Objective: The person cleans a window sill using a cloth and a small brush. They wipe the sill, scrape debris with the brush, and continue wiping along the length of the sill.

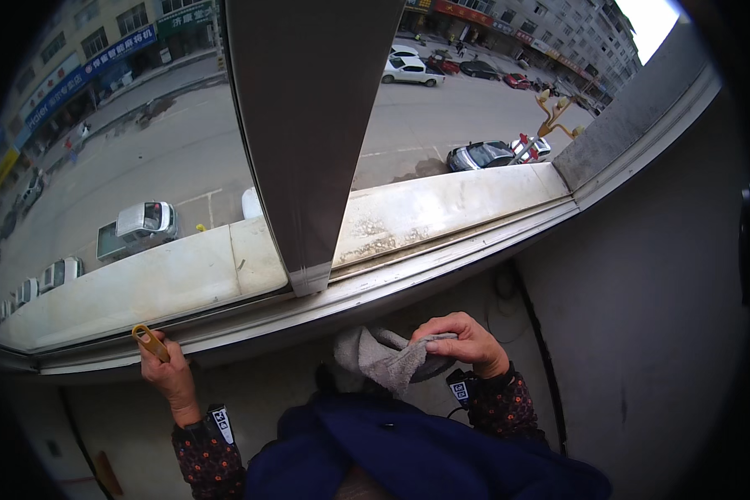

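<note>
My left hand (167, 372) is closed around a yellow-brown plastic handle (152, 344) with a looped end. The rest of that tool is hidden by the hand. Just beyond it runs the pale metal window track (375, 294). In front of my body, my right hand (465, 344) pinches a crumpled grey cloth (390, 362), which hangs down below the track, apart from it. A dark vertical window frame (303, 125) stands in the track between the glass pane on the left and the opening on the right.
Outside the track lies a stained pale stone ledge (456, 203), with flaked dirt near the frame. Far below is a street with parked vehicles, including a small truck (139, 225). A grey wall (644, 269) borders my right side. A yellow lamp post (547, 122) rises outside.
</note>
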Available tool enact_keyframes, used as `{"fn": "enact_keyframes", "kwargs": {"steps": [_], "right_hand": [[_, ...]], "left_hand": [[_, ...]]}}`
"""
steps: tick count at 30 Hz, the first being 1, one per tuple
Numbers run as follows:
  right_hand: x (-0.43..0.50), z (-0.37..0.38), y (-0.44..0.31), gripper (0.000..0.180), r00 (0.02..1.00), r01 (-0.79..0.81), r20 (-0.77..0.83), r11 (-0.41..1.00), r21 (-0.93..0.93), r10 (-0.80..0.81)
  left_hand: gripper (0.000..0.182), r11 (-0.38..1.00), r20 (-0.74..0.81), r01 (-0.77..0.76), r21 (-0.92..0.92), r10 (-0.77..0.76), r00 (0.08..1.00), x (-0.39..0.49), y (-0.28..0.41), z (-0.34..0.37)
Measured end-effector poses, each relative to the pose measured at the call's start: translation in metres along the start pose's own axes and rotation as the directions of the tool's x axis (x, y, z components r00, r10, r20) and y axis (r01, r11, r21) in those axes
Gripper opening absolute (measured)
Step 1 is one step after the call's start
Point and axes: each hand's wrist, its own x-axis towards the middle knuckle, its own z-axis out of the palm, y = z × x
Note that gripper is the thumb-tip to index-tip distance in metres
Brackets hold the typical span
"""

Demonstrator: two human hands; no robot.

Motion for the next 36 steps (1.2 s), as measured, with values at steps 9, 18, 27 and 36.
{"fn": "enact_keyframes", "kwargs": {"steps": [9, 18, 27, 36], "right_hand": [[0.015, -0.023, 0.007, 0.02, 0.65, -0.307, -0.498, 0.401, -0.863, -0.574], [0.036, 0.018, 0.026, 0.033, 0.968, 0.182, -0.076, 0.882, -0.434, -0.238], [-0.08, -0.147, -0.039, 0.02, 0.234, -0.131, -0.792, 0.789, -0.6, -0.563], [-0.03, -0.318, -0.014, 0.021, 0.366, -0.627, -0.692, 0.384, -0.678, -0.622]], "left_hand": [[0.021, 0.999, -0.022, 0.037, -0.033, -0.038, 0.999, -0.003, -0.001, 0.002], [0.025, 0.998, 0.005, 0.06, -0.003, -0.06, 0.998, -0.004, -0.015, 0.0], [0.042, 0.986, 0.007, 0.165, 0.024, -0.165, 0.986, -0.011, -0.068, 0.001], [0.052, 0.961, -0.065, 0.224, 0.163, -0.216, 0.974, -0.001, -0.118, 0.001]]}}
